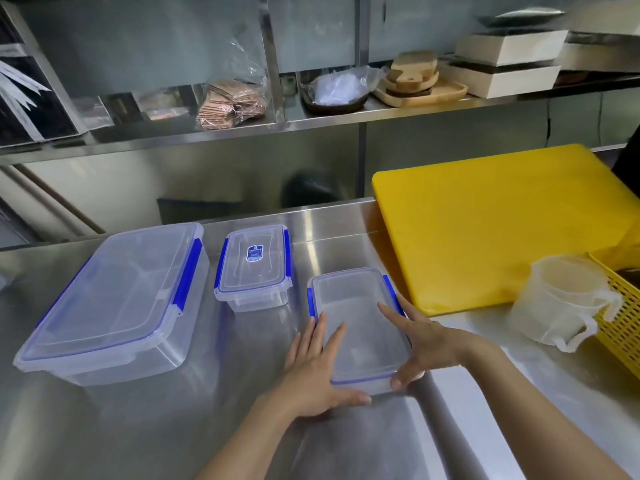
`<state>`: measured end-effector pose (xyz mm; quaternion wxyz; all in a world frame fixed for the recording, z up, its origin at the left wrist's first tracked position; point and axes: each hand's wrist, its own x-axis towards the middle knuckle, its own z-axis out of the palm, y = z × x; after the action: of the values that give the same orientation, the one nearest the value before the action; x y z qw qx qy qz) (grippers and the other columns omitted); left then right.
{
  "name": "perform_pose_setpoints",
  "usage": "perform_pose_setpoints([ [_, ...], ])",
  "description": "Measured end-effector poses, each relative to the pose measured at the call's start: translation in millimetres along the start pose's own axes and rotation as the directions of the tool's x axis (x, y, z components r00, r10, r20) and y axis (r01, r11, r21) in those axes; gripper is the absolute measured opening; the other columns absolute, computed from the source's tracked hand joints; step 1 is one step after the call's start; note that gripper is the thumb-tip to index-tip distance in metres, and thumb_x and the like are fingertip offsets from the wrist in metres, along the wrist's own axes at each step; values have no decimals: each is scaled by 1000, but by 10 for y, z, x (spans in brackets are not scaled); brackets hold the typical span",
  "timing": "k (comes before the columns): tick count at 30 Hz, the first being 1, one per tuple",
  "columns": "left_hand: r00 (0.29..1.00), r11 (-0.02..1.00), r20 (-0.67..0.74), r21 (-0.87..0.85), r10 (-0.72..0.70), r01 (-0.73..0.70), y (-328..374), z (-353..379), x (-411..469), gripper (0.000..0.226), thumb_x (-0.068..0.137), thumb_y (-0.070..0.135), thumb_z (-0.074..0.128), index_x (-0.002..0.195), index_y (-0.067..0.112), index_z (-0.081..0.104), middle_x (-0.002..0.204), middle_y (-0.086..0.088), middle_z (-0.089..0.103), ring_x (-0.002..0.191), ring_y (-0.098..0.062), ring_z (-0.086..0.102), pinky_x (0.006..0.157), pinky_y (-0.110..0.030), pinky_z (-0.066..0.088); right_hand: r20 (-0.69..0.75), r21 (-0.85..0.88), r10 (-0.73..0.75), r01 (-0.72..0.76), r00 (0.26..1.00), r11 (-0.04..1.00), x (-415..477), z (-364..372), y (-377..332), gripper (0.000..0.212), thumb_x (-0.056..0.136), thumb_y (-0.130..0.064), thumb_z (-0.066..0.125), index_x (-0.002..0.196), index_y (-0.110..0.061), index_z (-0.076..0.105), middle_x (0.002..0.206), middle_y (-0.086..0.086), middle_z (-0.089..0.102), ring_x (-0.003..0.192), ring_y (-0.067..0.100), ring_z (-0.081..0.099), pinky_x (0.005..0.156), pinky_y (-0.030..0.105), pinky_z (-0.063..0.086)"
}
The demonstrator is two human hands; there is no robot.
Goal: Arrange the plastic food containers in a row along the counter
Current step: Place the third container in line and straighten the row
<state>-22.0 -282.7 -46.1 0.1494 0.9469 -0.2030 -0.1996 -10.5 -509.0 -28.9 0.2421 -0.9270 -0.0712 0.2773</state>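
Note:
Three clear plastic containers with blue clips stand on the steel counter [145, 427]. The large container [114, 299] is at the left. A small container [254, 266] with a blue label on its lid stands in the middle, farther back. The medium container [360, 320] is right of it and nearer to me. My left hand [318, 372] lies on this one's left side and near corner, fingers spread on the lid. My right hand [422, 344] grips its right edge, thumb at the near right corner.
A yellow cutting board [491, 223] lies to the right of the containers. A translucent measuring jug [561, 299] and a yellow perforated basket [623, 313] stand at the far right. A shelf [311, 123] above the counter holds bags, wooden boards and boxes.

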Motion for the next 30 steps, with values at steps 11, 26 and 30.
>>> perform_pose_setpoints([
  [11,986,982,-129,-173,-102,79,-226,-432,942,86,84,46,59,148,35,3,158,2,-22,145,-16,-18,119,-39,9,-149,-85,-37,25,988,996,882,-600,-83,110,74,-52,70,150,-21,-3,160,0,-13,147,23,-3,119,39,6],
  [26,976,969,-164,-224,-143,105,-266,-486,1441,77,91,42,50,148,35,-1,157,4,-26,144,-18,-23,118,-43,13,-238,-211,-78,27,968,977,1197,-770,-52,86,87,-51,52,149,-23,1,161,-3,0,147,16,6,119,36,2],
  [30,982,961,-139,-263,-129,89,-223,-484,1447,76,91,41,50,148,34,-1,156,4,-28,144,-16,-24,118,-41,11,-256,-223,-62,3,965,975,1225,-771,8,86,86,-53,53,149,-25,3,161,-5,1,146,14,11,117,37,4],
])
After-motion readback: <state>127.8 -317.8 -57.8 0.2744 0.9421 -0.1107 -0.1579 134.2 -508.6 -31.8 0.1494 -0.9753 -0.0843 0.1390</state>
